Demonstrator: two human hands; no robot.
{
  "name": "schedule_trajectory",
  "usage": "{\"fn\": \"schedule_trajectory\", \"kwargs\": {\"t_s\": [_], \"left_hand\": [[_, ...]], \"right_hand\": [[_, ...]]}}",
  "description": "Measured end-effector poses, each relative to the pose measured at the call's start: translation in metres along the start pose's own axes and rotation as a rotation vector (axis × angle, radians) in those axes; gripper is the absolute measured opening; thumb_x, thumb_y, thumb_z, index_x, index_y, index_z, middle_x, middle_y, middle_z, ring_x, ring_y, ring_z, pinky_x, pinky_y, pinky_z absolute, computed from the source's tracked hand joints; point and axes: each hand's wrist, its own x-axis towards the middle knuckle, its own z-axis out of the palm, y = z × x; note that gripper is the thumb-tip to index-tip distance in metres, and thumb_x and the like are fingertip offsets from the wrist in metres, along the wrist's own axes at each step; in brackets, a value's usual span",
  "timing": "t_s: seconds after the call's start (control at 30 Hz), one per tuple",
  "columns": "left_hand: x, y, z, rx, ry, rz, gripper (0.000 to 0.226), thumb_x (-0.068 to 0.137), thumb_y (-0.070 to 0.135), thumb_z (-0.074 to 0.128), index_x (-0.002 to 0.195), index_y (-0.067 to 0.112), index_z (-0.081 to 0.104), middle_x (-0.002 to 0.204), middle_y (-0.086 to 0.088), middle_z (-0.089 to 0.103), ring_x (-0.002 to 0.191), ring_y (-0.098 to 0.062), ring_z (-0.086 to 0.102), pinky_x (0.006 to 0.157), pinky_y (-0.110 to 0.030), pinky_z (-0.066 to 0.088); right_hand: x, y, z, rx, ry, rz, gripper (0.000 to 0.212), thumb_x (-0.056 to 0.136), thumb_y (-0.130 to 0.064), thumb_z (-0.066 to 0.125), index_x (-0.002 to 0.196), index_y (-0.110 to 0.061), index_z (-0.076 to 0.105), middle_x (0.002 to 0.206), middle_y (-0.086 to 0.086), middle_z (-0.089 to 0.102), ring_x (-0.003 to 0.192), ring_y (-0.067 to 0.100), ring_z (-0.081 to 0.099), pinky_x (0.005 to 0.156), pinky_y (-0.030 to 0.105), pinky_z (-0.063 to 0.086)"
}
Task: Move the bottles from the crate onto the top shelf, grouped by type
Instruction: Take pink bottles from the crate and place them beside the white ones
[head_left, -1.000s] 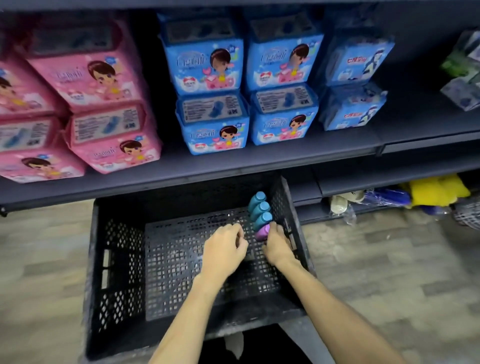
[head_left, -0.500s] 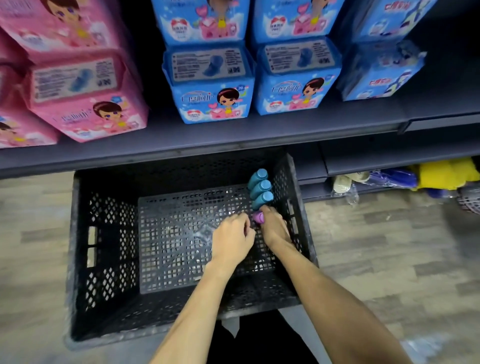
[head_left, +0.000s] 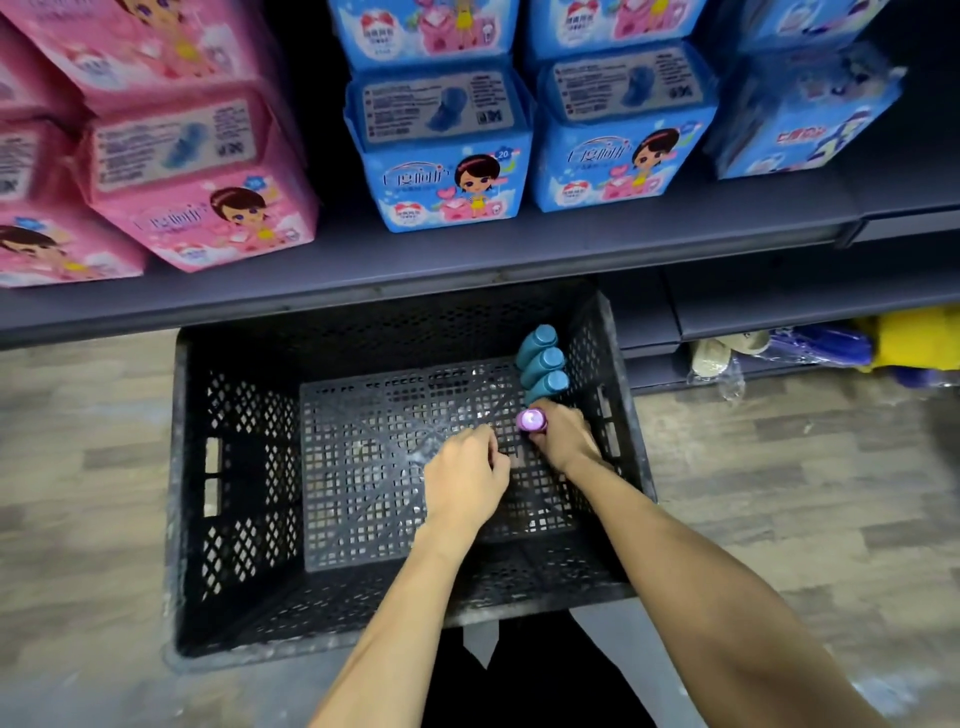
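Note:
A black lattice crate (head_left: 234, 467) stands on the floor under a dark shelf (head_left: 467, 270). Three teal bottles (head_left: 543, 361) stand in a row along its right wall. Just in front of them is a purple bottle (head_left: 531, 420), and my right hand (head_left: 563, 439) grips it from the right side. My left hand (head_left: 465, 475) hovers over the crate's floor just left of that bottle, fingers curled; whether it holds anything is hidden.
Pink packs (head_left: 197, 182) and blue packs (head_left: 447, 150) fill the shelf above the crate. A lower shelf at right holds a yellow item (head_left: 919, 338) and bagged goods (head_left: 727, 353). Wood-pattern floor lies on both sides.
The view has dipped and closed in on the crate. My right hand has lifted the purple bottle slightly, so its cap faces up. My left hand has drifted a little away from it.

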Motion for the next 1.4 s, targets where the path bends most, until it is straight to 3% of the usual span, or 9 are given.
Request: {"fn": "schedule_trajectory", "kwargs": {"t_s": [0.13, 0.3, 0.5, 0.7, 0.9, 1.03, 1.13, 1.27, 1.4], "left_hand": [[0.001, 0.003, -0.01, -0.014, 0.014, 0.009, 0.006, 0.088, 0.025, 0.053, 0.084, 0.021, 0.055, 0.08, 0.008, 0.055, 0.07, -0.013, 0.049, 0.057, -0.029, 0.032], [0.001, 0.007, -0.026, -0.017, 0.057, 0.038, 0.007, 0.088, 0.027, 0.052, 0.083, 0.022, 0.053, 0.081, 0.007, 0.057, 0.074, -0.015, 0.054, 0.059, -0.029, 0.035], [0.019, 0.017, -0.086, 0.027, 0.169, 0.039, 0.01, 0.087, 0.029, 0.052, 0.089, 0.02, 0.057, 0.09, 0.001, 0.064, 0.085, -0.025, 0.063, 0.067, -0.034, 0.049], [0.035, 0.037, -0.162, 0.029, 0.318, 0.212, 0.01, 0.084, 0.03, 0.052, 0.086, 0.021, 0.055, 0.088, 0.003, 0.062, 0.084, -0.025, 0.06, 0.061, -0.031, 0.037], [0.032, 0.056, -0.233, 0.204, 0.439, 0.465, 0.015, 0.085, 0.035, 0.051, 0.09, 0.022, 0.055, 0.091, 0.001, 0.064, 0.09, -0.026, 0.063, 0.064, -0.036, 0.043], [0.022, 0.077, -0.286, 0.258, 0.533, 0.602, 0.015, 0.085, 0.037, 0.051, 0.084, 0.022, 0.053, 0.086, 0.002, 0.061, 0.086, -0.024, 0.061, 0.059, -0.034, 0.037], [0.01, 0.093, -0.317, 0.267, 0.612, 0.699, 0.013, 0.084, 0.034, 0.052, 0.082, 0.021, 0.051, 0.082, 0.002, 0.059, 0.081, -0.024, 0.061, 0.057, -0.034, 0.04], [-0.007, 0.115, -0.352, 0.248, 0.711, 0.771, 0.016, 0.086, 0.033, 0.055, 0.081, 0.018, 0.053, 0.079, 0.002, 0.056, 0.079, -0.024, 0.06, 0.059, -0.039, 0.046], [-0.019, 0.133, -0.384, 0.252, 0.794, 0.809, 0.017, 0.088, 0.035, 0.055, 0.088, 0.019, 0.06, 0.084, 0.004, 0.059, 0.083, -0.021, 0.058, 0.064, -0.038, 0.047]], "right_hand": [[-0.008, -0.009, -0.014, 0.038, 0.019, -0.003, 0.022, 0.089, -0.017, 0.063, 0.11, -0.024, 0.065, 0.107, 0.005, 0.067, 0.098, 0.027, 0.065, 0.084, 0.033, 0.052], [-0.028, -0.025, -0.038, 0.085, 0.047, -0.155, 0.037, 0.086, -0.011, 0.072, 0.121, -0.019, 0.066, 0.114, 0.007, 0.07, 0.106, 0.024, 0.065, 0.095, 0.03, 0.049], [-0.061, -0.074, -0.102, 0.125, 0.185, -0.332, 0.033, 0.087, -0.023, 0.072, 0.112, -0.018, 0.051, 0.077, 0.002, 0.066, 0.074, 0.023, 0.063, 0.071, 0.035, 0.05], [-0.086, -0.126, -0.17, 0.051, 0.306, -0.531, 0.047, 0.095, -0.035, 0.064, 0.129, -0.018, 0.037, 0.072, -0.007, 0.058, 0.07, 0.018, 0.059, 0.065, 0.032, 0.041], [-0.114, -0.164, -0.225, 0.069, 0.434, -0.719, 0.036, 0.097, -0.044, 0.058, 0.119, -0.031, 0.033, 0.071, -0.022, 0.048, 0.064, -0.003, 0.051, 0.061, 0.02, 0.035], [-0.137, -0.193, -0.264, 0.064, 0.541, -0.783, 0.041, 0.096, -0.045, 0.059, 0.125, -0.031, 0.035, 0.064, -0.023, 0.05, 0.06, -0.007, 0.05, 0.059, 0.019, 0.035], [-0.157, -0.211, -0.292, 0.044, 0.582, -0.868, 0.036, 0.097, -0.04, 0.059, 0.122, -0.026, 0.037, 0.072, -0.041, 0.054, 0.062, -0.01, 0.053, 0.058, 0.013, 0.038], [-0.186, -0.231, -0.325, 0.047, 0.637, -0.933, 0.033, 0.096, -0.041, 0.06, 0.116, -0.023, 0.042, 0.062, -0.012, 0.055, 0.059, 0.0, 0.052, 0.056, 0.013, 0.038], [-0.205, -0.246, -0.348, 0.061, 0.657, -1.001, 0.031, 0.095, -0.039, 0.064, 0.113, -0.02, 0.047, 0.06, -0.002, 0.047, 0.052, 0.006, 0.043, 0.053, 0.014, 0.035]]}}
